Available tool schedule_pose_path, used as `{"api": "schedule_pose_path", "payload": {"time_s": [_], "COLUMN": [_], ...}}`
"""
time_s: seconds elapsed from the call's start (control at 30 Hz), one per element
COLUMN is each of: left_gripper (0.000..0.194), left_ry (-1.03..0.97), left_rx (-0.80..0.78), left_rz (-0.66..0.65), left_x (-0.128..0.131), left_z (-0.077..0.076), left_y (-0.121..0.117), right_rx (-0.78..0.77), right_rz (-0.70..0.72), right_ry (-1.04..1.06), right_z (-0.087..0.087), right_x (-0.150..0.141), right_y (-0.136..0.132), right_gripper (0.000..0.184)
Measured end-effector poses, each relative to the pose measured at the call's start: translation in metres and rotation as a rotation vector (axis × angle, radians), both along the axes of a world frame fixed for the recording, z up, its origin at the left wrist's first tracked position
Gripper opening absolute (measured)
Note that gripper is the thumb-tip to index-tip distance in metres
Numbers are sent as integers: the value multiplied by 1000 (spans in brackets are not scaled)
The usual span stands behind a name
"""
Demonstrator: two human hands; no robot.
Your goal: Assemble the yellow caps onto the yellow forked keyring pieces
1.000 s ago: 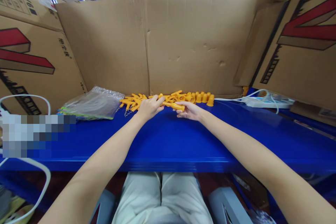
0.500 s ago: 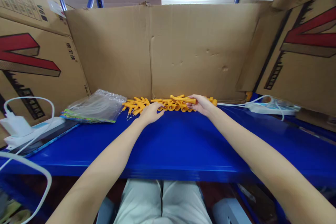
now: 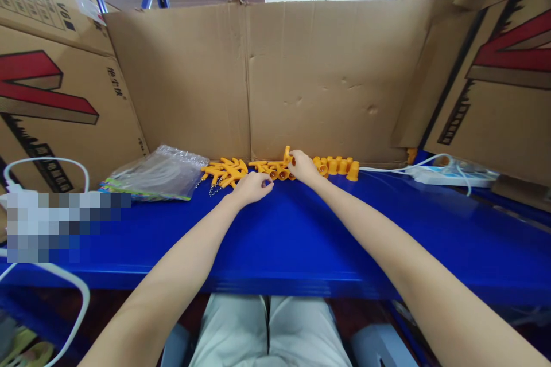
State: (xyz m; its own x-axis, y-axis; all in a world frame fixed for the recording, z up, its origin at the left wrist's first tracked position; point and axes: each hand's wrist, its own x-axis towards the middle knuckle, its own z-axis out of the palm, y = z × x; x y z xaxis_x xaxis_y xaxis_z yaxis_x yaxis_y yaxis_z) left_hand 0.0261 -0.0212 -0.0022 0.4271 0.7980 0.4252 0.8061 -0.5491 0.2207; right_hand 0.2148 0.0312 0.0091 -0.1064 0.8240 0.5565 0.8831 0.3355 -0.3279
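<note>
My right hand (image 3: 305,166) is closed on a yellow plastic piece (image 3: 287,152), which it holds tilted up above a row of similar parts. Its fingers hide the lower end of that piece. To the left, my left hand (image 3: 253,188) hovers just over the table with thumb and fingertips curled together; whatever is in them, if anything, I cannot make out. Beside it lies a pile of branched yellow plastic pieces (image 3: 224,170), with thin metal chains (image 3: 214,190) at its front. Between the hands, yellow pieces with round open ends (image 3: 282,174) face me.
Several yellow cups (image 3: 352,171) stand upside down at the right. Clear plastic bags (image 3: 161,175) lie left on the blue table (image 3: 275,241). A cardboard wall (image 3: 327,80) closes the back. White cables (image 3: 383,170) and a power strip (image 3: 447,176) sit at the right.
My right hand has moved left with the yellow piece, turning it from lying level to upright. The standing cups at the right now show. My left hand has shifted slightly right, its fingers more curled.
</note>
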Motion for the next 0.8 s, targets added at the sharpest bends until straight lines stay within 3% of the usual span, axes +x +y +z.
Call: {"api": "schedule_pose_path", "payload": {"time_s": [0.13, 0.27, 0.5, 0.67, 0.8], "left_gripper": [24, 23, 24, 23, 24], "left_ry": [2, -2, 29, 24, 30], "left_rx": [-8, -13, -37, -34, -32], "left_rz": [-10, -17, -38, -41, -42], "left_x": [1, 2, 2, 2, 3], "left_z": [0, 1, 2, 0, 0], "left_y": [-1, -2, -3, -2, -1], "right_rx": [-39, -24, -60, 12, -19], "right_rz": [-69, -77, -84, -76, -155], "right_ry": [-267, -386, -474, -479, -427], "right_z": [-7, -7, -4, -2, 0], "right_x": [-4, -8, -18, -19, -18], "right_y": [-4, -8, -3, 5, 7], "right_gripper": [37, 38, 36, 35, 37]}}
